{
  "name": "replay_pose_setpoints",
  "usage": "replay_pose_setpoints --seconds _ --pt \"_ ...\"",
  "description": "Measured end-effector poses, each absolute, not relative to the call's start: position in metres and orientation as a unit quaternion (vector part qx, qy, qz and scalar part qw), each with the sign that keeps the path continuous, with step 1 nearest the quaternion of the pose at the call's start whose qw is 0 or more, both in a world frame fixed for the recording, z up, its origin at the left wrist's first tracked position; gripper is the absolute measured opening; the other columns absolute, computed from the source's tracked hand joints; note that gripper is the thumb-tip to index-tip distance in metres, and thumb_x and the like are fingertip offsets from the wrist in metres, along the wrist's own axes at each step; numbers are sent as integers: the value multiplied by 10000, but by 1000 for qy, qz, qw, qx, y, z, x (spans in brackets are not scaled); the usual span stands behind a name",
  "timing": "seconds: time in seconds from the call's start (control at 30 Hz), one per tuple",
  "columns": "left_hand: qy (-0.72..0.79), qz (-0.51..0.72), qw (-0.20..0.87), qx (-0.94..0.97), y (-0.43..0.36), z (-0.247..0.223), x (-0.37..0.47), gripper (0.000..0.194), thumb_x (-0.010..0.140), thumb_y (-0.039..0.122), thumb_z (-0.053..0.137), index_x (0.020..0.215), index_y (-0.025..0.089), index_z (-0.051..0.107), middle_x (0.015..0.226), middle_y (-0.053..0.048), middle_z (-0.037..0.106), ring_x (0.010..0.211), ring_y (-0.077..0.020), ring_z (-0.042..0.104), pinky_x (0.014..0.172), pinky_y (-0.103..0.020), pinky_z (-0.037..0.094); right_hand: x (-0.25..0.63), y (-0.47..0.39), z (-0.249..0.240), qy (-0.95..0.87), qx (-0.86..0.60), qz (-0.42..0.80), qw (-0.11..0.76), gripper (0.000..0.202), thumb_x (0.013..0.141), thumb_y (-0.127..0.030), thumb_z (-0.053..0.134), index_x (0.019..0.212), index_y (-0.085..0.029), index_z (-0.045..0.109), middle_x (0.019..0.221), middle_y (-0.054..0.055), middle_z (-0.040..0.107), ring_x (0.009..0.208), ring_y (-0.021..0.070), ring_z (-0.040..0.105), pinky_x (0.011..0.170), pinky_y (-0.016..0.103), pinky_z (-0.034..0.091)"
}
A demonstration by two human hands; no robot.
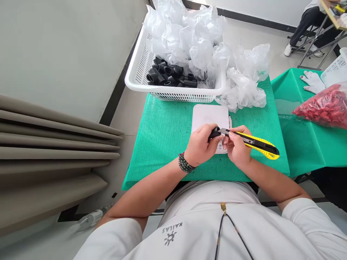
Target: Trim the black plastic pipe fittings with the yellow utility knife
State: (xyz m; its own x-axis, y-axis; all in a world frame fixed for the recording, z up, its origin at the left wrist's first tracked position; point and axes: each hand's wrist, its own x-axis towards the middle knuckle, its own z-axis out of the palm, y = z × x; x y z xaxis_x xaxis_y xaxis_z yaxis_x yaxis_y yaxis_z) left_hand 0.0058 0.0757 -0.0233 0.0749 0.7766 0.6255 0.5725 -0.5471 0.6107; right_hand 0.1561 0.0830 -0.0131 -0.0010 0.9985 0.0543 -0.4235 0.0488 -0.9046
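Observation:
My left hand (pixel 201 145) is closed around a short black tubular piece (pixel 215 132), its open end turned to the right. In my right hand (pixel 239 148) is a yellow and black utility knife (pixel 257 143), its handle pointing out to the lower right. The bare blade (pixel 223 131) meets the rim of the black piece. Both hands are over a white flat device with small marked buttons (pixel 210 113), which looks like a small scale. My left fingers hide part of the black piece.
Behind the device stands a white plastic basket (pixel 173 94) holding several black fittings (pixel 166 75) and crumpled clear bags (pixel 187 32). More bags (pixel 244 85) lie right of it on the green-covered table (pixel 159 126). Farther right are a bag of red pieces (pixel 326 108), a white glove (pixel 313 82) and a seated person (pixel 300 30).

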Motion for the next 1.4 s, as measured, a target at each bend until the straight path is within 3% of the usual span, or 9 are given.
replay_pose_setpoints --seconds 0.43,0.9,1.2,1.33,1.4 --pt "482 464 122 733 74 -25 6 204 1051 381 557 1119 198 616 901 -69 739 804 -193 699 721 -300 551 155 81 -14 -388 -374 583 607 113 838 -257 719 867 -247 610 528 -79 656 422 119 582 464 242 460" --pt "442 450 245 737 85 -14 -3 218 1030 280 572 1211 174 631 1084 -94 780 971 -202 740 863 -320 603 165 98 -20 -454 -382 536 601 166 846 -337 744 891 -235 622 572 -76 688 431 116 588 474 254 477" --pt "459 474 342 670 93 -8 -10 255 938 360 711 1127 194 674 962 -70 775 759 -170 718 669 -287 594 168 116 -20 -472 -335 558 594 224 871 -381 777 892 -223 620 589 -66 707 435 113 615 476 247 503" --pt "448 472 411 639 93 -7 -10 264 930 400 739 1085 201 660 810 -33 717 550 -127 600 478 -242 498 173 121 -21 -467 -319 562 604 266 867 -424 796 886 -227 619 567 -73 691 424 116 609 457 243 497" --pt "448 460 418 642 94 -5 -10 250 935 398 733 1069 194 677 871 -48 725 523 -100 553 456 -230 476 175 122 -21 -465 -314 568 602 274 872 -432 802 892 -228 619 576 -71 695 424 113 609 455 240 496"
